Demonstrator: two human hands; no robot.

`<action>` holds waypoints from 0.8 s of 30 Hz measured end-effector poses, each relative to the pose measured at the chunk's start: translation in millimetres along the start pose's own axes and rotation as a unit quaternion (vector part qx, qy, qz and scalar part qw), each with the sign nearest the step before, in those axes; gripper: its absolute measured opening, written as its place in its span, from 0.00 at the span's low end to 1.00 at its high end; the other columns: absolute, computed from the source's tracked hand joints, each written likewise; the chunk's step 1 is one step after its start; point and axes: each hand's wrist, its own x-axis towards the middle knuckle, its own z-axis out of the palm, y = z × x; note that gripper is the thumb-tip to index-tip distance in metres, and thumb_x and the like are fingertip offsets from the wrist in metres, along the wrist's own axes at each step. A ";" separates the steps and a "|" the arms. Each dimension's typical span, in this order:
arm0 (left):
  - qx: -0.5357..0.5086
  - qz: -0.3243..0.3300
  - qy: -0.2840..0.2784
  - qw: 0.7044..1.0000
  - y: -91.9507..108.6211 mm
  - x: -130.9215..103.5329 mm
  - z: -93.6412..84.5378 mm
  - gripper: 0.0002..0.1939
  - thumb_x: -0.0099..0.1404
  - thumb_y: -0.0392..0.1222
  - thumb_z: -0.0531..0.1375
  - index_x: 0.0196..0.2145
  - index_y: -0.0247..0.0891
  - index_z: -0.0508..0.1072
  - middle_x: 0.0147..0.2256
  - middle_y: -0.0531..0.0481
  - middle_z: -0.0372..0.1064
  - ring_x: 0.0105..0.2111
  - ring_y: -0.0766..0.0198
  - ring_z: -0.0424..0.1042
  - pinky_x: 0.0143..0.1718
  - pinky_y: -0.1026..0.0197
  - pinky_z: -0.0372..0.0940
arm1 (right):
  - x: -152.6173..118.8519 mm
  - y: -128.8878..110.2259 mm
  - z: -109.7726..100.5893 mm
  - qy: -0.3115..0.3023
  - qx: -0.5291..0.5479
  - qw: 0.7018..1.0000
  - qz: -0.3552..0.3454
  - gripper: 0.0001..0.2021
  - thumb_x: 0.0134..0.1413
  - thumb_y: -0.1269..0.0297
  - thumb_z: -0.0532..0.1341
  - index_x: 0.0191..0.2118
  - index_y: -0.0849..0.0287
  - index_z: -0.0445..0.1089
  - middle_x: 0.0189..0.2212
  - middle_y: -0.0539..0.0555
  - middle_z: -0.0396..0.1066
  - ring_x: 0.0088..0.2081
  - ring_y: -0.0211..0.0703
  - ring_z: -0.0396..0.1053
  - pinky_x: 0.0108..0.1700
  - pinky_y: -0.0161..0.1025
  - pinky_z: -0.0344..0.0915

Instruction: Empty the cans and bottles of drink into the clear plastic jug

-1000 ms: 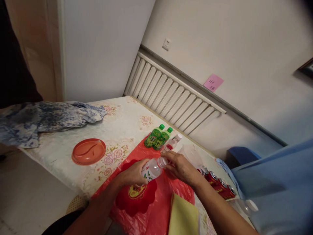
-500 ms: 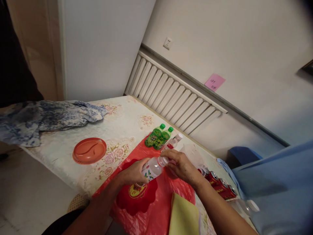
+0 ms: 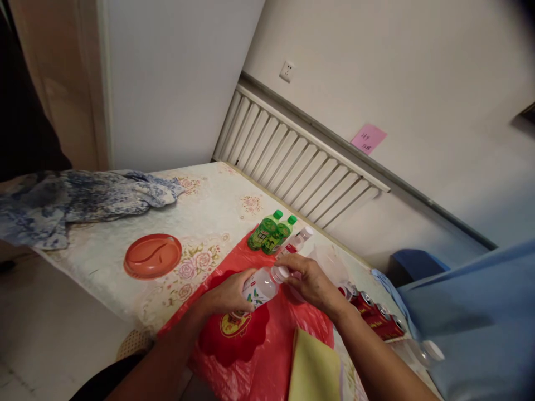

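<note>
A clear plastic bottle (image 3: 262,287) with a white printed label and a white cap is tilted in front of me. My left hand (image 3: 232,293) is wrapped round its body. At the cap, the fingers of my right hand (image 3: 307,278) are closed on it. Below the bottle lies a red scalloped tray (image 3: 234,345) with a yellow emblem, resting on a red plastic sheet (image 3: 271,367). Just beyond my hands stand two green bottles (image 3: 271,234) and another clear bottle (image 3: 297,240) with a white cap.
An orange divided plate (image 3: 152,256) and a blue-patterned cloth (image 3: 112,195) lie on the flowered tablecloth (image 3: 209,195). On the right are several red cans (image 3: 376,317) and a clear container (image 3: 418,352). A folded yellow cloth (image 3: 315,367) lies near me. A radiator (image 3: 296,156) runs along the wall.
Almost nothing differs. Both hands keep their places on the bottle and its cap, with only a very slight shift of the right hand.
</note>
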 end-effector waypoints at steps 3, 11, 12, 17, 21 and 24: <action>-0.008 -0.004 -0.002 1.000 -0.2 0.2 0.9 0.34 0.43 0.30 0.65 0.51 0.41 0.68 0.44 0.50 0.74 0.42 0.54 0.73 0.39 0.61 0.67 | -0.2 1.0 0.0 -0.007 -0.008 1.000 0.004 0.18 0.50 0.77 0.61 0.47 0.54 0.74 0.44 0.55 0.75 0.46 0.46 0.71 0.51 0.47 0.66; -0.003 -0.005 0.002 1.000 3.8 -0.7 1.2 0.35 0.42 0.29 0.64 0.51 0.42 0.68 0.43 0.52 0.74 0.42 0.56 0.73 0.39 0.62 0.66 | -0.3 3.1 0.3 -0.025 -0.030 0.999 0.018 0.18 0.52 0.75 0.62 0.48 0.53 0.74 0.41 0.53 0.75 0.41 0.44 0.71 0.45 0.43 0.67; -0.001 -0.004 0.003 1.000 4.6 -1.0 1.1 0.34 0.42 0.29 0.64 0.50 0.42 0.69 0.43 0.52 0.74 0.41 0.56 0.73 0.38 0.62 0.66 | -0.7 4.6 0.8 -0.025 -0.033 0.999 0.024 0.18 0.52 0.74 0.63 0.48 0.53 0.74 0.41 0.53 0.75 0.40 0.44 0.71 0.44 0.42 0.67; 0.010 0.000 0.007 1.000 8.5 -1.7 1.9 0.33 0.42 0.29 0.64 0.48 0.41 0.69 0.42 0.52 0.74 0.40 0.56 0.72 0.36 0.63 0.66 | -1.3 6.0 1.9 -0.031 -0.071 0.996 0.036 0.11 0.55 0.67 0.64 0.46 0.55 0.74 0.38 0.54 0.74 0.39 0.45 0.70 0.42 0.41 0.65; 0.024 -0.008 0.004 1.000 11.6 -2.8 2.4 0.33 0.43 0.30 0.62 0.50 0.41 0.68 0.42 0.52 0.74 0.40 0.57 0.73 0.37 0.63 0.66 | 0.3 -0.6 5.4 -0.043 -0.118 0.988 0.088 0.15 0.62 0.52 0.58 0.39 0.60 0.71 0.30 0.54 0.72 0.31 0.42 0.67 0.34 0.38 0.61; 0.032 -0.012 0.003 0.999 10.9 -2.8 2.2 0.35 0.44 0.32 0.63 0.52 0.39 0.67 0.44 0.51 0.74 0.41 0.57 0.73 0.38 0.63 0.66 | -0.1 -1.2 8.2 -0.041 -0.137 0.979 0.147 0.21 0.63 0.47 0.54 0.39 0.62 0.70 0.26 0.53 0.70 0.27 0.41 0.65 0.30 0.37 0.58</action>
